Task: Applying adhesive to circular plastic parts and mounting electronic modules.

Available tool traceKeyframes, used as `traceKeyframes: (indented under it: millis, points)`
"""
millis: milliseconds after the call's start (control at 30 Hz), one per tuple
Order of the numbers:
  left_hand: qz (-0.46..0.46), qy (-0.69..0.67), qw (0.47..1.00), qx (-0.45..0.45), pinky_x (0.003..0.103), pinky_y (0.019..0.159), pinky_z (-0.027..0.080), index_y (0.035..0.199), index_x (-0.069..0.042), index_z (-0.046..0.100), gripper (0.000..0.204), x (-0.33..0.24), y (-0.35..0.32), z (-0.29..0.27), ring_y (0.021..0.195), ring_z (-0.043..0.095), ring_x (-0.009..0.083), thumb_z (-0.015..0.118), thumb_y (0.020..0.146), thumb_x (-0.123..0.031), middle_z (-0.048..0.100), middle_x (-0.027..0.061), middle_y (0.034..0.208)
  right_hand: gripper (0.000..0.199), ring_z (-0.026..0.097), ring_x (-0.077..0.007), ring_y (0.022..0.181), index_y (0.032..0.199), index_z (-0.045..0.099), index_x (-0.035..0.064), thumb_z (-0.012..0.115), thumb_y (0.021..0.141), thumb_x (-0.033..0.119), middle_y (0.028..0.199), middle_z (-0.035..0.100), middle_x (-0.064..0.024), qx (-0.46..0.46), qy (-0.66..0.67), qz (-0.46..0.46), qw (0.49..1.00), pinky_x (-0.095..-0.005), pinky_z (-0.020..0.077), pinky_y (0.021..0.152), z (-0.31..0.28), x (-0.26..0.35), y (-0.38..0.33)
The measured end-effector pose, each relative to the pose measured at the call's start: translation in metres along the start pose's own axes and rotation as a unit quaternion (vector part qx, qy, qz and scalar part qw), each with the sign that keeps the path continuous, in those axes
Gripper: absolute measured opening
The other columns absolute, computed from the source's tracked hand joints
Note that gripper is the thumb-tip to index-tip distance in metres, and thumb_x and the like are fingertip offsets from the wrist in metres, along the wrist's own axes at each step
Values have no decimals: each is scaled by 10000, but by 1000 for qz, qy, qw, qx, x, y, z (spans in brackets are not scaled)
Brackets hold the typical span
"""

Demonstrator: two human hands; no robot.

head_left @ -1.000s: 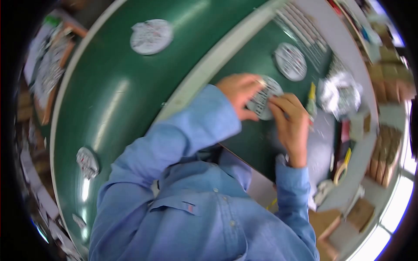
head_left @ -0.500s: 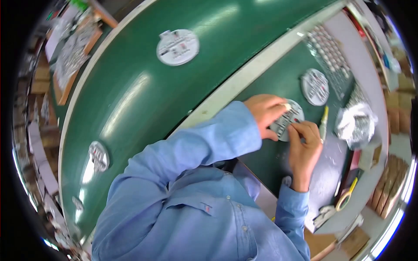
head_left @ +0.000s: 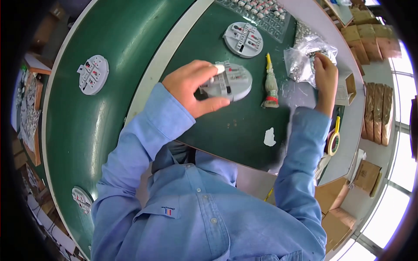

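Note:
My left hand grips the left edge of a round white disc-shaped unit, thumb at the near side and fingers at the far side. A white covering sits on one fingertip. The disc carries small raised blocks with red and black parts. My right hand is at a clear plastic bag of small silvery pieces. Its fingers are pinched together at the bag's right side; anything between them is too small to make out. Between the hands lies a brush-like tool with a yellow tip and red band.
Another white disc lies farther back, near a clear tray of small red-and-white parts. Two similar discs are on the green surface at left. A yellow tape roll and a small open carton stand right.
My right hand has left the disc and moved right to the plastic bag. My left hand still holds the disc. The whole view has shifted.

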State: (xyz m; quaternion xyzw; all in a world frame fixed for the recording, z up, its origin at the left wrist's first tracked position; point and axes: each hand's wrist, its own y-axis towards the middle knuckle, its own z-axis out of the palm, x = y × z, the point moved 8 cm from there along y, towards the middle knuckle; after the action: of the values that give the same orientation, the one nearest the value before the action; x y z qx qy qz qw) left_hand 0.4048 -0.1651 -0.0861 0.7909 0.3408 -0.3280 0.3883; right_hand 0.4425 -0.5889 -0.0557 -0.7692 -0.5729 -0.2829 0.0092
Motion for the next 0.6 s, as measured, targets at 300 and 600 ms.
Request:
traceKeyframes:
  millis: [300,600]
  points:
    - [-297,-202,932,-45,270,470,378,688,-53,662,708,64,-7,-5,497,492,79,462,1075,-612,605,13,586,341,708,-173,996,1236,737,-26,705,963,175,1087,781,-148,10,-123,64,990,-302,540,909,65,-22,18]
    - [-344,-256,903,-30,265,463,391,687,-54,671,706,76,-4,-4,482,509,92,460,1079,-603,608,26,581,324,698,-166,994,1197,762,-17,764,948,190,1085,779,-105,13,128,86,988,-294,535,915,69,-67,17]
